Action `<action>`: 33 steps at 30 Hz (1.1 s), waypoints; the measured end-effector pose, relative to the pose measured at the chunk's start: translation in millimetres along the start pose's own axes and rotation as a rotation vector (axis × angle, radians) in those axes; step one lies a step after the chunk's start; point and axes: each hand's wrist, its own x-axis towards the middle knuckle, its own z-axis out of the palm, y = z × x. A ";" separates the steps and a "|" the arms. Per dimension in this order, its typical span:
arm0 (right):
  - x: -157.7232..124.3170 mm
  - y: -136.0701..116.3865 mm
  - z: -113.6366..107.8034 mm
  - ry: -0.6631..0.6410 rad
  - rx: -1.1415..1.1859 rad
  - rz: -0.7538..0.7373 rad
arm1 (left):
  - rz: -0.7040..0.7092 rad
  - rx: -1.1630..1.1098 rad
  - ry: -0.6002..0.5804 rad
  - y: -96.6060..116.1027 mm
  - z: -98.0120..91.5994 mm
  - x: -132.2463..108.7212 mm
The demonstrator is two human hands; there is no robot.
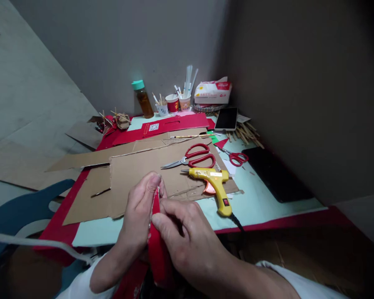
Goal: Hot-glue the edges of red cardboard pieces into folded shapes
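Between my two hands, in front of the table's near edge, is a red cardboard piece (159,253) held on edge, its rim rough and pale. My left hand (141,207) grips its far end, thumb on top. The fingers of my right hand (187,232) are closed on its right side, thumb pressed against the red face. Just beyond lies a yellow glue gun (216,176) with its nozzle pointing left. Large red-handled scissors (190,158) rest on flat brown cardboard (137,178). The lower end of the red piece is partly hidden by my right hand.
Smaller scissors (237,158), a black tablet-like slab (276,174), a phone (226,119) and thin sticks (244,133) lie to the right. At the back stand a bottle (144,101), paper cups (172,103) and a tissue pack (212,91). A blue chair (28,207) is at left.
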 end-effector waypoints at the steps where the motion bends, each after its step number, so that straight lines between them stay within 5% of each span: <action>1: 1.2 0.0 0.0 0.011 0.006 0.009 | 0.004 0.000 -0.008 0.3 0.1 1.8; 7: 13.2 -4.3 -6.7 0.007 0.056 0.000 | 0.076 0.026 -0.014 11.4 -1.5 17.0; 20: 19.0 -10.5 -25.5 -0.257 0.117 -0.039 | 0.022 -0.086 -0.118 20.6 -10.9 32.7; 33: 7.9 -12.9 -22.4 -0.143 0.053 -0.017 | 0.099 -0.035 -0.023 24.5 -4.1 25.7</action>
